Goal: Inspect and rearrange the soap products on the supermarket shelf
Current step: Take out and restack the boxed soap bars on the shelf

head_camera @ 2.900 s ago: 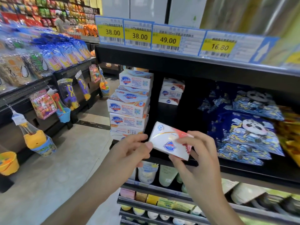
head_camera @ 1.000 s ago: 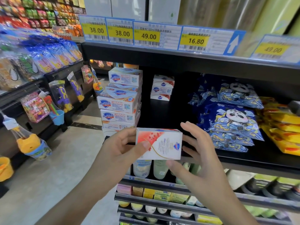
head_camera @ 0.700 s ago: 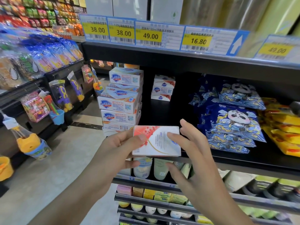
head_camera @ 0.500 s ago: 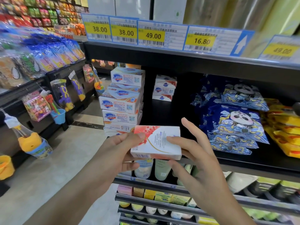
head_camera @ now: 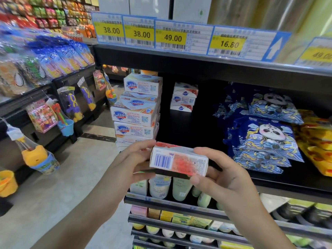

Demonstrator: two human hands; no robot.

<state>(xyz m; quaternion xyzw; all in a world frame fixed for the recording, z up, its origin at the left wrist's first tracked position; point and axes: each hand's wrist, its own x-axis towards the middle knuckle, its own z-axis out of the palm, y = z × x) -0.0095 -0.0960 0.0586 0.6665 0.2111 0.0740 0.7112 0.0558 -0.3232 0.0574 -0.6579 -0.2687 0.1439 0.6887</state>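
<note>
1. Soap box (head_camera: 178, 162): I hold it in front of the black shelf (head_camera: 287, 184) edge, barcode side facing me.
2. Left hand (head_camera: 131, 164): my fingers curl round the box's left end.
3. Right hand (head_camera: 221, 178): my thumb and fingers pinch its right end.
4. Safeguard soap stack (head_camera: 136, 112): at the shelf's left end.
5. Smaller soap stack (head_camera: 184, 97): further back.
6. Panda packets (head_camera: 264, 137): to the right.

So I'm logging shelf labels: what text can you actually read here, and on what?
"38.00": first price tag
"38.00": second price tag
"49.00": third price tag
"16.80": fourth price tag
"Safeguard": stacked soap boxes
Held soap box: barcode only, print blurred.
Rightmost tag: too blurred.
</note>
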